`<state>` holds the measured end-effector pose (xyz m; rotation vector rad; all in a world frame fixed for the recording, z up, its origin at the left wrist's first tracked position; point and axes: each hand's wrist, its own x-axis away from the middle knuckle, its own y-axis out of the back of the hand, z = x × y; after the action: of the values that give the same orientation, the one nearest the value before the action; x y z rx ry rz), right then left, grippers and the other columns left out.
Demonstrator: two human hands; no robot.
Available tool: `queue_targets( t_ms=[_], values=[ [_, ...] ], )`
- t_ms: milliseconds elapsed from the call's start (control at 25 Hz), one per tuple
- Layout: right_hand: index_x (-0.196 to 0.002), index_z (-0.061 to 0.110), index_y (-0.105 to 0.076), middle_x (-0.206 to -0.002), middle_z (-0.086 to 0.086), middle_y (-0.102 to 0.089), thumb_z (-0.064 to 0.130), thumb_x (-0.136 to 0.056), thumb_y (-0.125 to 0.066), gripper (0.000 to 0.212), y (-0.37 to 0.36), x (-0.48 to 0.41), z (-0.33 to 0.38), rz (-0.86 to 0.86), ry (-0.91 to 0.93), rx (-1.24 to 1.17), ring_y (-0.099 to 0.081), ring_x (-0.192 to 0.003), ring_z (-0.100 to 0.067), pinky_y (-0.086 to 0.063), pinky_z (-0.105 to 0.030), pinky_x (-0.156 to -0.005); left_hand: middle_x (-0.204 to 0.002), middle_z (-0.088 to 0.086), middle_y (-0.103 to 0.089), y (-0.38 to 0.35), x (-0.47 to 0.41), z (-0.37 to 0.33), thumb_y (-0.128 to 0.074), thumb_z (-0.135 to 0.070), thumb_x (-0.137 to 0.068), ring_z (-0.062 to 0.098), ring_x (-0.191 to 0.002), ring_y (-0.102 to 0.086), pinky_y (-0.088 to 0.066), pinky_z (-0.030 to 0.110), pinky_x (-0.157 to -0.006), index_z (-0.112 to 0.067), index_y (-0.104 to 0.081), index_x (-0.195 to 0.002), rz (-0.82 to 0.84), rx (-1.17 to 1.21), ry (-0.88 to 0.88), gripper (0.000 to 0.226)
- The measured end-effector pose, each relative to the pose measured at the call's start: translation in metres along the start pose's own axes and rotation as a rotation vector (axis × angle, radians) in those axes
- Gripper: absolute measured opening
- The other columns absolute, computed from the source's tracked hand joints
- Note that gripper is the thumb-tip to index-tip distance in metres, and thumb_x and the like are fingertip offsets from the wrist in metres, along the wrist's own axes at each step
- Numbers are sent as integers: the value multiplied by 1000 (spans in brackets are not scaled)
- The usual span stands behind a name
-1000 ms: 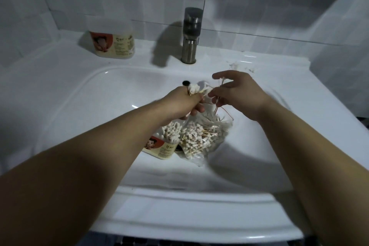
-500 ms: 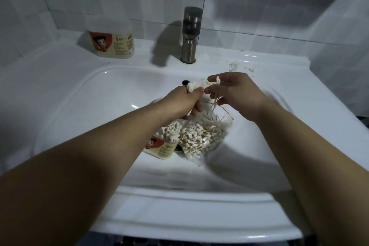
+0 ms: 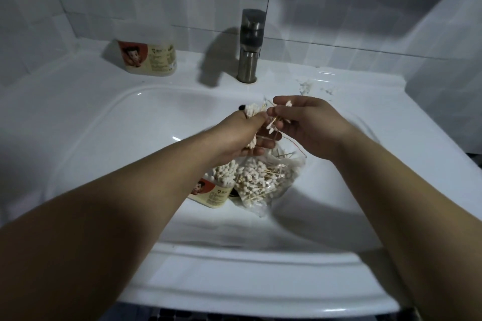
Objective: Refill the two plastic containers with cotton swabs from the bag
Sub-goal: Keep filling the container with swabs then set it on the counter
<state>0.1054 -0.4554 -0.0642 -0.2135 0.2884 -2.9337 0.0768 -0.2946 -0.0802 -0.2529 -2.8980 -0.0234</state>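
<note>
Left hand (image 3: 242, 135) grips a swab bundle (image 3: 254, 110) above the bag (image 3: 266, 181), right hand (image 3: 310, 125) pinching loose swabs (image 3: 271, 125) to even it, likely so strays drop back in; one container (image 3: 212, 191) just left of the bag, other container (image 3: 150, 57) well behind it.

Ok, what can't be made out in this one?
Head view only.
Container in the basin: left forearm covers part, so fill level is unclear.
Container on the ledge: print too small, contents lost in dim light.
Swabs in the left hand: curled fingers hide the count.
White bits beside the tap: too small to identify.
</note>
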Motion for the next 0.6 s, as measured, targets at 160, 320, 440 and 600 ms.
queue_targets(
  t_ms=[160,320,440,600],
  values=[
    [-116,-1,-64,-92,-17,-73,-7,-93,-64,24,-1,0,-1,-22,18,73,-65,-67,-20,-53,-23,-58,-69,-5,-66,0,-3,2,-47,-30,-109,7,-59,-55,-46,22,-58,-17,-67,-97,-8,-2,20,27],
    [-109,4,-69,-88,-13,-73,-2,-88,-72,23,-1,1,-1,-84,63,177,-62,-65,-16,-50,-24,-59,-67,-1,-56,0,-3,0,-53,-28,-106,8,-55,-49,-47,21,-52,-11,-66,-91,-9,108,69,26],
    [-107,6,-72,-84,-9,-71,1,-84,-77,24,4,-2,3,-195,132,263,-60,-69,-16,-49,-27,-62,-67,1,-56,1,-1,-2,-58,-23,-104,9,-53,-49,-47,20,-50,-5,-67,-102,-29,175,105,21],
    [-101,14,-73,-85,-12,-76,4,-86,-77,18,6,1,4,-154,200,586,-72,-74,-18,-59,-30,-67,-68,2,-56,4,-3,-4,-53,-20,-105,11,-56,-50,-48,23,-57,-6,-67,-99,-76,310,136,21]
  ],
)
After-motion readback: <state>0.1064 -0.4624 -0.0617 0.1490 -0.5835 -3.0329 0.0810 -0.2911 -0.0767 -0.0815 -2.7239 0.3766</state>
